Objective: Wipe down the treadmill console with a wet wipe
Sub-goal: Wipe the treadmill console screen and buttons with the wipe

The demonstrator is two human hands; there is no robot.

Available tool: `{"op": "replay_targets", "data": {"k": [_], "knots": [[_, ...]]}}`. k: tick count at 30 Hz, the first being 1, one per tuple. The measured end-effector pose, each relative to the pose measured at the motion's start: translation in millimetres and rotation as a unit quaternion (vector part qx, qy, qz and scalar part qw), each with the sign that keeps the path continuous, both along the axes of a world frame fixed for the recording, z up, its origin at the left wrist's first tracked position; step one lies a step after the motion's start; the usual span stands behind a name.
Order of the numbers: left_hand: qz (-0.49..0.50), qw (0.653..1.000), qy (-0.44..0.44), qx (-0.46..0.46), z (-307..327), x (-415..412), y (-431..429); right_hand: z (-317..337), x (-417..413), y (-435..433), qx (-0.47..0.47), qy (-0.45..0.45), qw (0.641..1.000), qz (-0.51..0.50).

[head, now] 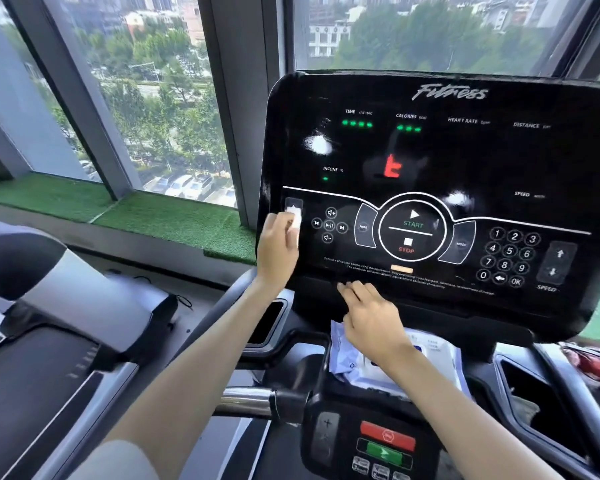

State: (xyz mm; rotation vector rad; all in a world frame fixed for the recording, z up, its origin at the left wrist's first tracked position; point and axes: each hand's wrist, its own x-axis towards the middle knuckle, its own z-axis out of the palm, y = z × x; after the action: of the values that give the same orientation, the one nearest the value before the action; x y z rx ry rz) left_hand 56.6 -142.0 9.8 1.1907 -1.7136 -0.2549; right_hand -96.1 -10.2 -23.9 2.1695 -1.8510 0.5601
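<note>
The black treadmill console (440,157) fills the upper right of the head view, with lit green readouts, a round START/STOP dial and a number pad. My left hand (278,245) holds a small white wet wipe (294,216) against the console's lower left corner, over the incline buttons. My right hand (369,320) hovers with relaxed fingers at the console's bottom edge, just above a blue-and-white wet wipe packet (357,367) lying on the shelf below the console.
A lower control panel (383,441) with red and green buttons sits under the packet. A chrome handlebar (246,398) runs left of it. A neighbouring treadmill (49,341) stands to the left. Large windows and a strip of green turf lie behind.
</note>
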Motion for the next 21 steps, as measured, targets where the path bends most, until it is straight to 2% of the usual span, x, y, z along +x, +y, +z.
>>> {"op": "replay_targets", "data": {"k": [1, 2, 4, 5, 6, 7, 9, 10, 11, 12, 14, 15, 16, 17, 19, 20, 21], "knots": [[0.052, 0.998, 0.038, 0.021, 2.5, -2.3, 0.7, -0.1, -0.5, -0.1, 0.003, -0.001, 1.0, 0.003], [0.059, 0.998, 0.029, 0.02, 4.4, -8.2, 4.9, 0.1, -1.1, -0.3, 0.005, -0.002, 1.0, 0.005], [-0.056, 0.992, -0.106, -0.03, -0.5, -23.3, 16.3, 0.7, -2.9, 0.5, 0.012, -0.003, 1.0, 0.013], [-0.126, 0.976, -0.173, -0.047, -2.9, -23.5, 19.1, 1.0, -3.9, 1.2, 0.018, -0.002, 1.0, 0.018], [-0.152, 0.966, -0.203, -0.059, 1.0, -19.5, 14.7, 1.2, -4.7, 2.1, 0.025, 0.002, 0.999, 0.023], [-0.132, 0.974, -0.174, -0.064, 5.3, -15.3, 5.1, 1.9, -5.2, 3.0, 0.031, 0.005, 0.999, 0.025], [0.012, 1.0, 0.001, -0.023, 19.7, -7.8, -9.5, 1.3, -5.4, 4.2, 0.033, 0.011, 0.999, 0.025], [0.073, 0.996, 0.052, 0.01, 23.9, -8.6, -11.3, 0.9, -5.4, 4.4, 0.032, 0.015, 0.999, 0.024], [0.086, 0.995, 0.045, 0.018, 26.0, -13.4, -8.4, 0.2, -5.2, 4.3, 0.033, 0.018, 0.999, 0.023], [0.05, 0.998, -0.022, -0.011, 25.2, -21.1, -1.8, -0.4, -5.3, 4.5, 0.031, 0.022, 0.999, 0.023], [-0.081, 0.982, -0.153, -0.073, 14.3, -26.8, 10.3, -1.1, -6.8, 5.0, 0.025, 0.026, 0.999, 0.03], [-0.104, 0.977, -0.171, -0.077, 15.0, -22.1, 7.2, -0.7, -7.3, 5.0, 0.025, 0.027, 0.999, 0.033], [-0.081, 0.985, -0.137, -0.072, 19.2, -18.2, 0.0, -0.1, -7.5, 5.2, 0.027, 0.027, 0.999, 0.034], [-0.015, 0.997, -0.063, -0.039, 23.2, -14.6, -11.5, 1.1, -7.3, 5.4, 0.028, 0.024, 0.999, 0.033], [0.101, 0.992, 0.069, 0.022, 31.1, -13.6, -19.8, 3.5, -7.2, 5.6, 0.023, 0.014, 0.999, 0.033], [0.097, 0.993, 0.067, 0.021, 31.7, -20.0, -16.6, 5.2, -7.4, 5.9, 0.018, 0.007, 0.999, 0.033], [0.049, 0.999, 0.022, 0.0, 29.4, -28.5, -10.1, 6.8, -8.1, 6.2, 0.012, -0.002, 0.999, 0.036]]}}
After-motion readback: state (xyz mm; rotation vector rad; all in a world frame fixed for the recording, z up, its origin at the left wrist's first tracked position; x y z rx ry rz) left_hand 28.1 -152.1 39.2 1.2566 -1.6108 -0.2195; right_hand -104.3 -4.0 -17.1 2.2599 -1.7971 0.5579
